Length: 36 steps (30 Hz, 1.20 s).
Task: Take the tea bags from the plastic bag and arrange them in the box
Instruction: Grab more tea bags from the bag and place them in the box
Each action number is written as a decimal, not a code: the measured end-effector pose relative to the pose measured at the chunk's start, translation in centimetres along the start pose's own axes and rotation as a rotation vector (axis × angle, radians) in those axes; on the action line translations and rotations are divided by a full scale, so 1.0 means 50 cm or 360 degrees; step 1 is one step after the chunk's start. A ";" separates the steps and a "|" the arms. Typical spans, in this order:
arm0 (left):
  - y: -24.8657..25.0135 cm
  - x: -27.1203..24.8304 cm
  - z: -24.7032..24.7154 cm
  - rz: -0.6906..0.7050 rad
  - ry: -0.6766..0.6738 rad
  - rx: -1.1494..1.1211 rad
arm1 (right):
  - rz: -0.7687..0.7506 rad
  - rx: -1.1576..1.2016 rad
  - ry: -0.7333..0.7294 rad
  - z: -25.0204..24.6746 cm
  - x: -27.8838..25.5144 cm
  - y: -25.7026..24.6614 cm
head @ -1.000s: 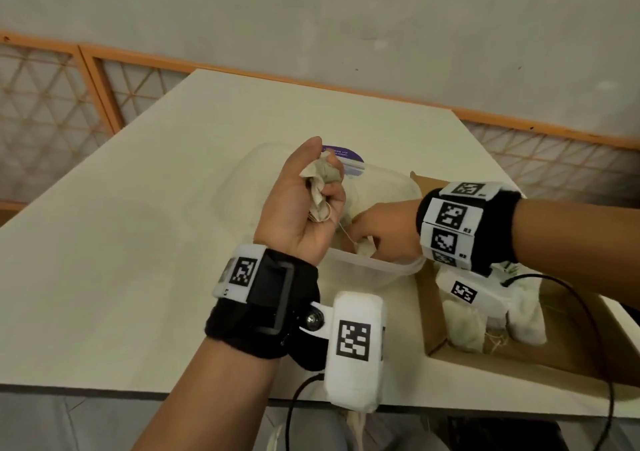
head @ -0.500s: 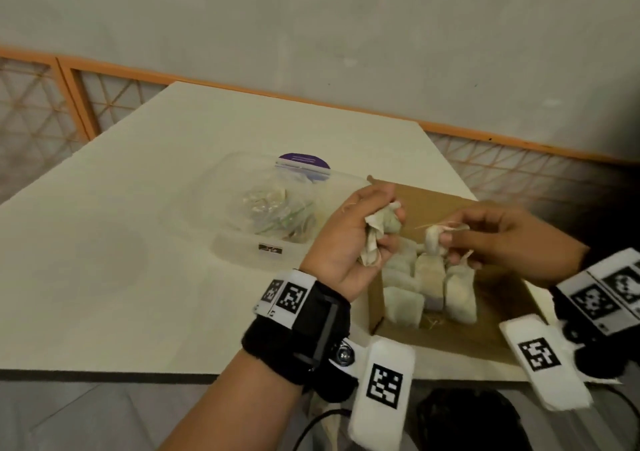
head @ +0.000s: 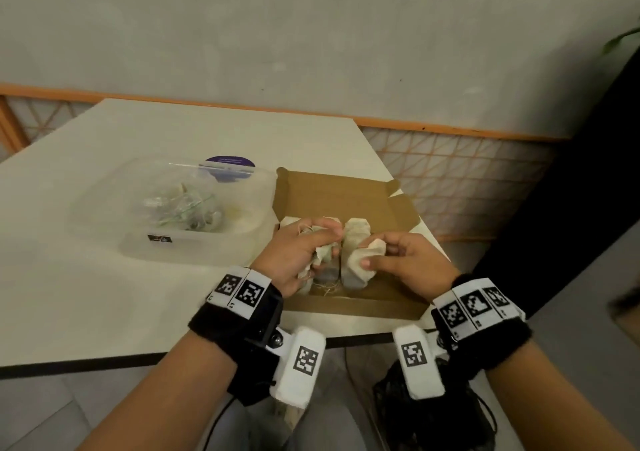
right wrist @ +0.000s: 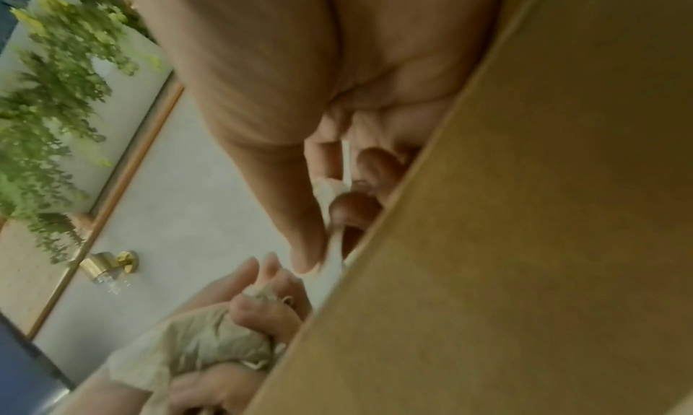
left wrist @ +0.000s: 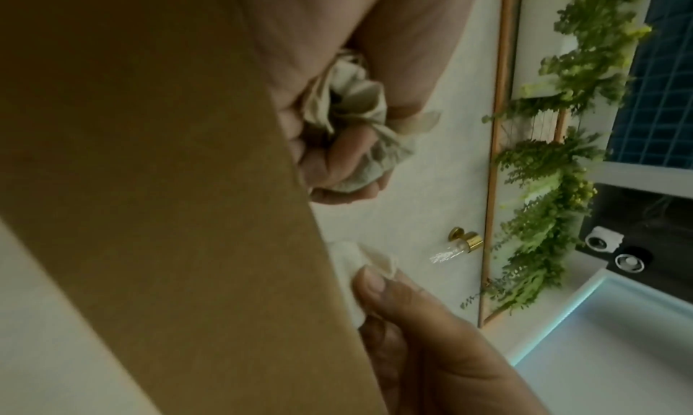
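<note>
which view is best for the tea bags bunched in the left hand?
Left wrist: the bunched tea bags sit unobstructed in the left hand. Head shows them mostly hidden by fingers. Right wrist shows them blurred, low in frame.

Pale cream tea bags (head: 356,243) sit in a plain brown cardboard box (head: 332,191) on an off-white surface (head: 104,295), beside a clear plastic container (head: 194,243) bearing a purple label (head: 230,162), while black wristbands (head: 239,326) carry black-and-white square markers.
</note>
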<state>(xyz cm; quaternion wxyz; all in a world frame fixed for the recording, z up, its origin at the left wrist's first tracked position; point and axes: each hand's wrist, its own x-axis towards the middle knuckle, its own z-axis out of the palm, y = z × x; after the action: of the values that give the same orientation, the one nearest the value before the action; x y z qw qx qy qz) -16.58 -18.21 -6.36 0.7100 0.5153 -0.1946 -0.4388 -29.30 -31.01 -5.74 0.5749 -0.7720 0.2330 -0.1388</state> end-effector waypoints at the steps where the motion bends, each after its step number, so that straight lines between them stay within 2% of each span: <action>1: -0.003 0.001 -0.001 0.0013 0.0012 0.0042 | -0.0024 0.0044 -0.0022 0.004 0.002 0.001; 5: -0.007 0.002 0.002 -0.0007 0.0022 0.0106 | -0.0113 0.0334 0.0027 0.014 -0.001 0.002; 10: -0.009 0.002 0.009 -0.0069 -0.0081 0.0279 | -0.0282 0.0307 0.0128 0.013 -0.004 0.011; 16: -0.008 -0.005 0.014 -0.0107 -0.0296 0.0459 | -0.0272 0.0468 0.0179 0.011 -0.001 0.009; 19: -0.011 0.002 0.009 -0.0121 -0.0261 0.0511 | -0.0314 0.0483 0.0229 0.011 0.001 0.015; 22: -0.011 0.005 0.005 -0.0151 -0.0236 0.0466 | -0.0360 0.0543 0.0250 0.010 0.002 0.021; 27: -0.010 0.006 -0.003 -0.0197 -0.0276 0.0173 | -0.0331 0.0757 0.0262 0.002 0.010 0.028; 29: -0.011 0.005 -0.005 -0.0200 -0.0342 0.0092 | -0.0366 0.0597 0.0203 0.001 0.013 0.033; 32: -0.012 0.007 -0.007 -0.0236 -0.0486 0.0198 | -0.0414 0.0296 0.0005 0.009 0.009 0.027; 36: -0.013 0.013 -0.006 -0.0265 -0.0504 0.0316 | -0.0383 0.0433 -0.0047 0.016 0.000 0.014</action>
<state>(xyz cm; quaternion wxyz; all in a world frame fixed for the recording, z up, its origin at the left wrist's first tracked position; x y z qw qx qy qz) -16.29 -18.62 -7.16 0.5777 0.5216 -0.3028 -0.5501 -29.06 -30.49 -6.64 0.6566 -0.7113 0.1096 -0.2257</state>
